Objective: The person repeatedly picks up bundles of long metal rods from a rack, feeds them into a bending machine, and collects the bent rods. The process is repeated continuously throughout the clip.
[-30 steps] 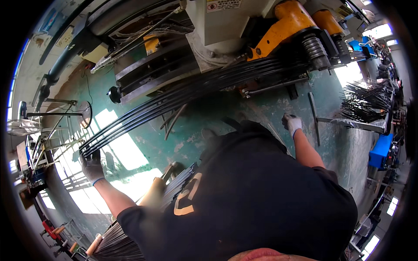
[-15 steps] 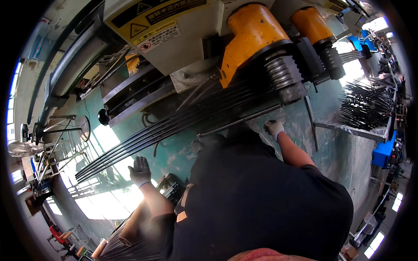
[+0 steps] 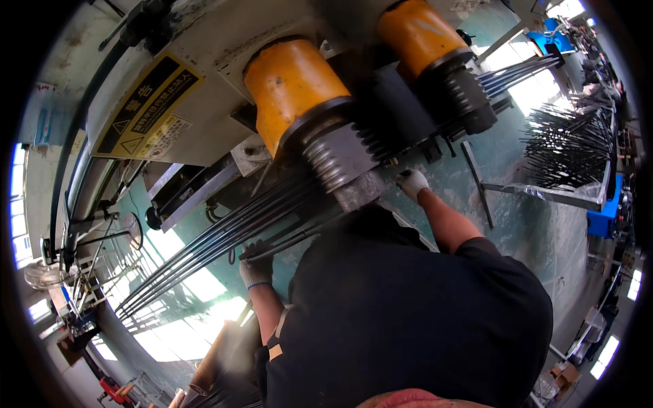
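Note:
My left hand, in a grey-white glove with dark fingers, is closed around the left end of a dark metal rod. The rod slants up to the right, and its far part is hidden behind the machine head and my dark shirt. Just beyond my hand runs a bundle of long dark rods, passing under the machine. My gloved right hand has its fingers curled close to the machine's front; what they hold, if anything, cannot be made out. Two orange cylinder housings with ridged metal shafts stand above.
A metal frame bin heaped with short black rods stands at the right. An upright stand with a round disc is on the left. Cardboard tubes lie at the lower left. The machine's warning panel hangs overhead.
My left hand has gone from open and apart to closed on the rod's end. The rod has shifted left and down. My right hand has moved up and slightly left; the view has turned.

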A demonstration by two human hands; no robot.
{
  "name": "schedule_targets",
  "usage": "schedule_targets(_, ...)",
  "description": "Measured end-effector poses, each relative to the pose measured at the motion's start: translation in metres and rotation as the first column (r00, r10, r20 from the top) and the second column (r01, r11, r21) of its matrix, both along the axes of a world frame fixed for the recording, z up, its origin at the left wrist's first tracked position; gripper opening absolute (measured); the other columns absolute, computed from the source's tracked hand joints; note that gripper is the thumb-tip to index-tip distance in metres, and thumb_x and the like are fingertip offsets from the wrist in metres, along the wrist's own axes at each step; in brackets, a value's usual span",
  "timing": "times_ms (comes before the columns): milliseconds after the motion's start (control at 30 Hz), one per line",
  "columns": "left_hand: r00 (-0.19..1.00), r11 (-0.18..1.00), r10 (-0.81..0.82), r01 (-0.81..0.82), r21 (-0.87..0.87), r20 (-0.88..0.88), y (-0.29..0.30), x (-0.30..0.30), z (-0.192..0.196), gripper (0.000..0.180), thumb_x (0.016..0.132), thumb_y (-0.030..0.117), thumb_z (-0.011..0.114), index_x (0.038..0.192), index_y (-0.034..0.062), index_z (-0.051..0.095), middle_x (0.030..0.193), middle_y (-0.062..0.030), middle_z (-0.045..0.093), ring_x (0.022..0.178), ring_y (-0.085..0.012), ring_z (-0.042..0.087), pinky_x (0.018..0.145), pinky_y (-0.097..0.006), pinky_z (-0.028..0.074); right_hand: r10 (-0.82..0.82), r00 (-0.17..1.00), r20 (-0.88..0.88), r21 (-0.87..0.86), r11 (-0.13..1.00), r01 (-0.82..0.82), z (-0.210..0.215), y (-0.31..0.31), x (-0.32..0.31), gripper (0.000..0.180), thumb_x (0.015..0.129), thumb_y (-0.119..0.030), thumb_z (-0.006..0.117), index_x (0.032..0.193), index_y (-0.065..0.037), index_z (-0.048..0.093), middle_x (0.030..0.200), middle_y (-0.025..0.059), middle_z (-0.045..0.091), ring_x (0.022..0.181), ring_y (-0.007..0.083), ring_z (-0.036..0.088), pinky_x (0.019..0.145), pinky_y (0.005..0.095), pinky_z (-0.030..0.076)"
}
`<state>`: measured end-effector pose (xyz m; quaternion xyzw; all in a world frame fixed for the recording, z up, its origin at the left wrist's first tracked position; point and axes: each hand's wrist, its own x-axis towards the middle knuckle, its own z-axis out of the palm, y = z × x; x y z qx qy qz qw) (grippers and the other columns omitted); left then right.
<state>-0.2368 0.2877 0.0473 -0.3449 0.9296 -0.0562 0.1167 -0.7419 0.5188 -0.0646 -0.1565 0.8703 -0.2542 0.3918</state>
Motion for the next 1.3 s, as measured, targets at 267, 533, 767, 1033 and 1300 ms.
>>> schedule_targets(267, 0.959, 0.954, -0.282, 0.284, -0.093, 0.035, -0.022, 0.058, -0.086, 0.027, 0.1, 0.025, 0.051, 0.121, 0.0154, 0.065, 0.136, -0.0055, 0.062, 0.132, -0.0209, 0.053, 0.116, -0.045, 0.038, -0.054, 0.998, -0.015, 0.242, 0.969, 0.056, 0.03, 0.101, 0.084, 0.044, 0.091, -0.037, 0.069, 0.112, 0.0, 0.077, 0.112, 0.0238, 0.075, 0.109, 0.0373, 0.071, 0.096, 0.0421, 0.054)
schedule_targets(533, 0.921, 0.93, -0.343, 0.361, -0.072, 0.182, -0.005, 0.045, -0.044, 0.033, 0.103, 0.024, 0.041, 0.129, 0.0144, 0.06, 0.143, -0.0052, 0.056, 0.133, -0.0207, 0.051, 0.118, -0.041, 0.036, -0.212, 0.959, -0.188, 0.016, 0.976, 0.219, 0.075, 0.129, 0.112, 0.038, 0.092, -0.033, 0.07, 0.108, 0.001, 0.077, 0.1, 0.0199, 0.077, 0.097, 0.0302, 0.074, 0.089, 0.0395, 0.055)
schedule_targets(767, 0.873, 0.971, 0.239, -0.218, -0.099, 0.425, 0.007, -0.022, 0.127, 0.049, 0.111, 0.033, 0.024, 0.153, 0.0208, 0.045, 0.167, 0.0043, 0.034, 0.154, -0.0166, 0.03, 0.126, -0.039, 0.022, -0.354, 0.923, -0.154, -0.579, 0.789, 0.206, 0.208, 0.017, 0.082, 0.039, 0.096, -0.031, 0.069, 0.117, 0.001, 0.069, 0.107, 0.0234, 0.073, 0.103, 0.0385, 0.07, 0.09, 0.042, 0.053)
schedule_targets(1033, -0.49, 0.473, 0.851, 0.561, 0.679, -0.188, -0.007, -0.016, 0.172, 0.052, 0.11, 0.026, 0.037, 0.156, 0.0026, 0.042, 0.159, -0.0138, 0.046, 0.147, -0.0236, 0.042, 0.125, -0.042, 0.026, -0.451, 0.855, 0.256, -0.876, 0.265, 0.403, 0.261, -0.065, 0.048, 0.033, 0.104, -0.023, 0.066, 0.128, 0.0, 0.064, 0.113, 0.0047, 0.069, 0.099, 0.0133, 0.062, 0.088, 0.0299, 0.051)
schedule_targets(1300, -0.594, 0.661, 0.739, 0.546, 0.515, -0.318, -0.039, 0.003, 0.232, 0.066, 0.108, 0.039, 0.05, 0.149, -0.0122, 0.041, 0.154, -0.0304, 0.044, 0.146, -0.0408, 0.041, 0.126, -0.051, 0.026, -0.318, 0.757, 0.57, -0.77, 0.113, 0.627, 0.271, -0.093, 0.03, 0.039, 0.096, -0.024, 0.072, 0.119, 0.007, 0.065, 0.107, 0.0089, 0.071, 0.096, 0.0162, 0.065, 0.088, 0.0324, 0.051)
